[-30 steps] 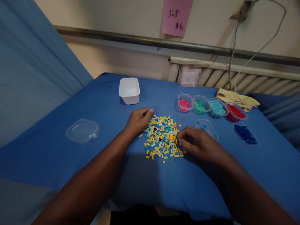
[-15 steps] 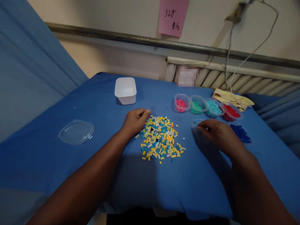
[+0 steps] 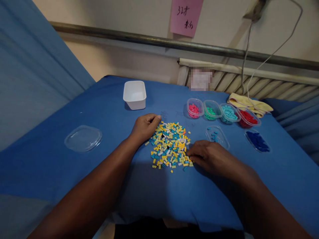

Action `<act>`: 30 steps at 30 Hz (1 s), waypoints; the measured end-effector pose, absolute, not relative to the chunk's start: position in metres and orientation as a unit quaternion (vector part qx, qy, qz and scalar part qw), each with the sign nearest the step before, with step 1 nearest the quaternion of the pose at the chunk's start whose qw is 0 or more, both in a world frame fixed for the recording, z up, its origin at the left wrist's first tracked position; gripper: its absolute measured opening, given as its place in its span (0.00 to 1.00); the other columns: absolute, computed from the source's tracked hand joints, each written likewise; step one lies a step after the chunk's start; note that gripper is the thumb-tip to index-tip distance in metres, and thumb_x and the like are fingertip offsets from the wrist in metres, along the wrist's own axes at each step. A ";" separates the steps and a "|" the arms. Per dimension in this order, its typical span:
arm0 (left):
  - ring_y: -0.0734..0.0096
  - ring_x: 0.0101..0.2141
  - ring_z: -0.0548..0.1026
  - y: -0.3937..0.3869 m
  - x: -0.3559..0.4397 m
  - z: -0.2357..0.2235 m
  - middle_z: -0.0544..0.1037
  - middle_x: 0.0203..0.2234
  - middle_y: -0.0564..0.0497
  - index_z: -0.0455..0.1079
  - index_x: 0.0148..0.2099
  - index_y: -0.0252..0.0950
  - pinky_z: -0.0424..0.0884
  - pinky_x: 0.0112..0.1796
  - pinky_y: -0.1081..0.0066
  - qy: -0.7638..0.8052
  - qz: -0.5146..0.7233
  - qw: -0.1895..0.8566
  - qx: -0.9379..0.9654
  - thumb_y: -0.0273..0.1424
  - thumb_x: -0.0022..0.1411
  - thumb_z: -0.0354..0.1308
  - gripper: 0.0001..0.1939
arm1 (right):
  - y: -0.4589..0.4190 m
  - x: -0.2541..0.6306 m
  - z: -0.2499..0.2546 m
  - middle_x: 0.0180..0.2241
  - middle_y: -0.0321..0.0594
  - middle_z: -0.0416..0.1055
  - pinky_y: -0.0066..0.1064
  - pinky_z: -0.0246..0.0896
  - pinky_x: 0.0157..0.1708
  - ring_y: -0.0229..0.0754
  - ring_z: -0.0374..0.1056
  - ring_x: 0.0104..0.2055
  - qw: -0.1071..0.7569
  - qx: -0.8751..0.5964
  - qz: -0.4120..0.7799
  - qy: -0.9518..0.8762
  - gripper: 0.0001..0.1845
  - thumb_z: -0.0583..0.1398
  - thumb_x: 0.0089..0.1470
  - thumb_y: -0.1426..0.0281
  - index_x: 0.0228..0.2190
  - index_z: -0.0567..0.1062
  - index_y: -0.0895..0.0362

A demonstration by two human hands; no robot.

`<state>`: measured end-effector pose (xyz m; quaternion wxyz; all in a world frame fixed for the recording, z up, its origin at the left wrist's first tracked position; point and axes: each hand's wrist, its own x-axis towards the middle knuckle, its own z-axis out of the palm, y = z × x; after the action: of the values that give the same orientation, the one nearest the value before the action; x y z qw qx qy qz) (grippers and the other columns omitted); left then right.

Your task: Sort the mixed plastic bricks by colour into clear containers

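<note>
Where a pale wall (image 3: 112,16) meets the work area, a metal pipe (image 3: 149,39) runs across above a ribbed radiator (image 3: 229,81), with a pink paper (image 3: 185,20) bearing handwriting stuck over the pipe. A thin cable (image 3: 277,49) droops at the right and a blue curtain (image 3: 32,49) hangs at the left. The table is covered by a smooth, matt blue cloth (image 3: 45,156).

In the middle of it lies a loose pile of small bricks (image 3: 169,146), hard-edged and mostly yellow, cream, teal and white. The left hand (image 3: 144,127) rests at the pile's upper left edge, fingers curled in and thumb alongside. The right hand (image 3: 209,154) is at the right edge, thumb and fingertips close together; I cannot tell whether either hand grips a brick.

Beyond the right hand, 4 clear plastic tubs (image 3: 218,113) with rounded corners hold pink, green, light blue and red pieces. Nearer are 2 shallow clear trays (image 3: 223,137), 1 with a few teal bricks, 1 with dark blue. A soft, crumpled yellow rag (image 3: 239,101) lies behind the red pieces. At the left are a glossy clear lid (image 3: 83,138) and an opaque white tub (image 3: 138,105).
</note>
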<state>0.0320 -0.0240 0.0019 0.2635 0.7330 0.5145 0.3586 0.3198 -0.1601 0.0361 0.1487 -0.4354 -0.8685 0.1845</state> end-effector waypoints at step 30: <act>0.68 0.27 0.68 -0.027 0.035 0.006 0.69 0.21 0.54 0.76 0.31 0.37 0.59 0.29 0.69 0.517 0.370 0.279 0.720 0.45 0.68 0.56 0.20 | -0.160 0.346 0.054 0.38 0.44 0.80 0.36 0.62 0.38 0.46 0.74 0.39 0.153 -0.524 0.042 -0.837 0.10 0.58 0.69 0.68 0.40 0.79 0.54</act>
<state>0.0355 -0.0267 0.0055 0.2790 0.7200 0.5165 0.3701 0.3465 -0.1597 0.0543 0.1526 -0.5240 -0.8369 0.0425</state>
